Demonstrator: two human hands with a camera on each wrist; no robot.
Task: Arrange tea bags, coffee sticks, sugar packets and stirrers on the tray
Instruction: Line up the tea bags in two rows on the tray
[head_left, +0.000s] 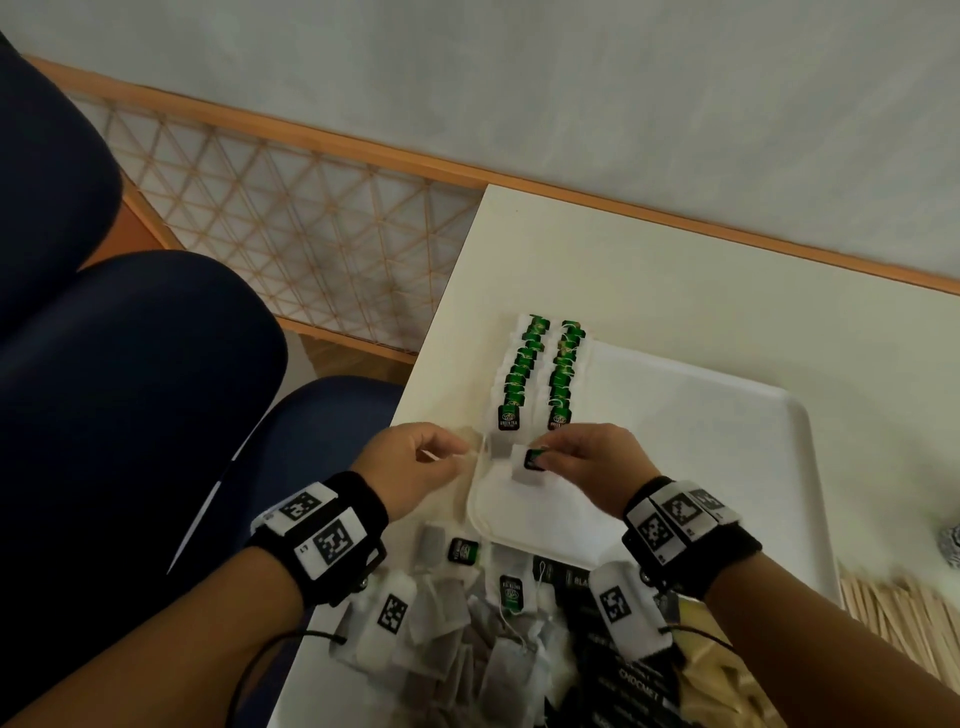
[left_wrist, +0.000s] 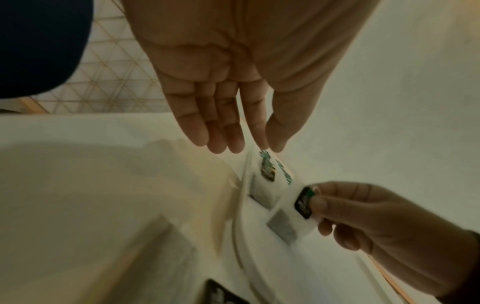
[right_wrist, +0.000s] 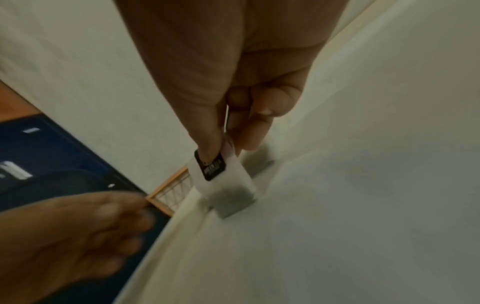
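Note:
A white tray (head_left: 701, 415) lies on the white table, with two rows of overlapping green-tagged tea bags (head_left: 519, 369) along its left side. My right hand (head_left: 543, 452) pinches one tea bag (head_left: 522, 470) by its dark tag and top edge, low over the tray just in front of the rows' near ends. The right wrist view shows thumb and forefinger (right_wrist: 207, 144) clamped on that tea bag (right_wrist: 231, 195). Beside it, over the tray's left rim, my left hand (head_left: 457, 452) holds nothing. In the left wrist view its fingers (left_wrist: 223, 131) are straight, next to the tea bag (left_wrist: 285, 224).
A heap of loose tea bags (head_left: 457, 623) lies at the table's near edge, with black coffee sticks (head_left: 623, 675) to its right. Wooden stirrers (head_left: 893, 613) lie at the lower right. Dark blue chairs (head_left: 130, 389) stand left of the table edge.

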